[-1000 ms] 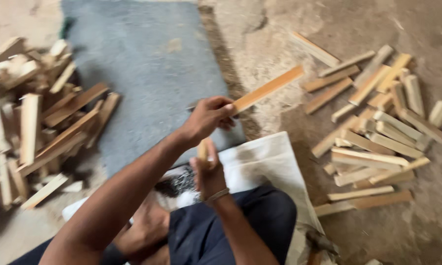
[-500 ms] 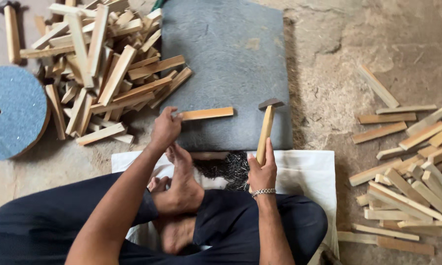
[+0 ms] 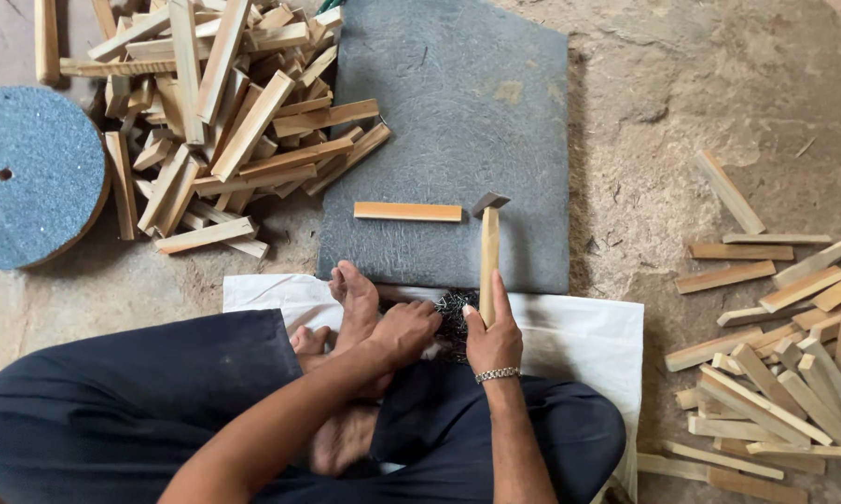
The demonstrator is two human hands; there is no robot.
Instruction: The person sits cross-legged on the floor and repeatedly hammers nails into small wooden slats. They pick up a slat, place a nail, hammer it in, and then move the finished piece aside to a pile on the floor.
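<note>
R hand (image 3: 495,338) gripping hammer (image 3: 488,250), wood strip (image 3: 407,212) just left of head

Round blue-grey grinding disc (image 3: 30,175) at left edge; wood stick heap (image 3: 217,112) upper left; more scattered sticks (image 3: 777,345) lower right.

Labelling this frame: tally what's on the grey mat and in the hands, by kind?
Wood strip on mat: 1
Hammer, right hand grip: 1
Dark tangle by left hand: 1
Total: 3
</note>
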